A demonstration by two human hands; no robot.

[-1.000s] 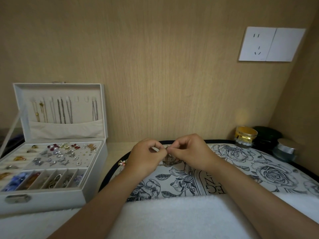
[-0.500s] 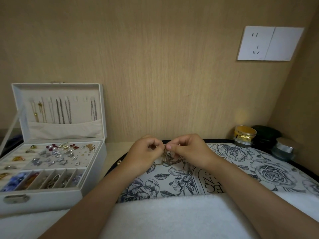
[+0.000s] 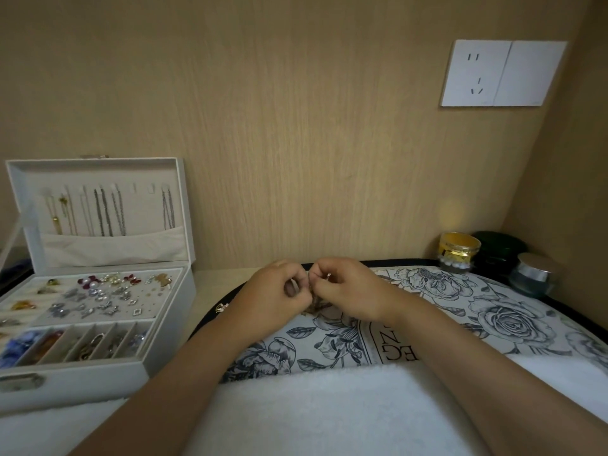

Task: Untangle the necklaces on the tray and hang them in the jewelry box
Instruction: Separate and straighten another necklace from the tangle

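Beige wall, floral tray (image 3: 513, 320) | my left hand (image 3: 276, 291) and right hand (image 3: 348, 287): fingers (image 3: 324, 280) curled, pinching tangled necklaces (image 3: 317, 304) | jewelry box (image 3: 98, 373) lid holds several chains (image 3: 105, 212); this knot unfinished, not yet hung.

The necklaces (image 3: 316, 303) are almost wholly hidden behind the curled fingers of the left hand (image 3: 276, 292) and the right hand (image 3: 347, 287); their knotting cannot be told. The tray (image 3: 493, 311) is covered along its near edge by a white towel (image 3: 312, 409) and cut off at the right. The jewelry box (image 3: 167, 327) is cut off at its left side, and its small pieces cannot be identified.
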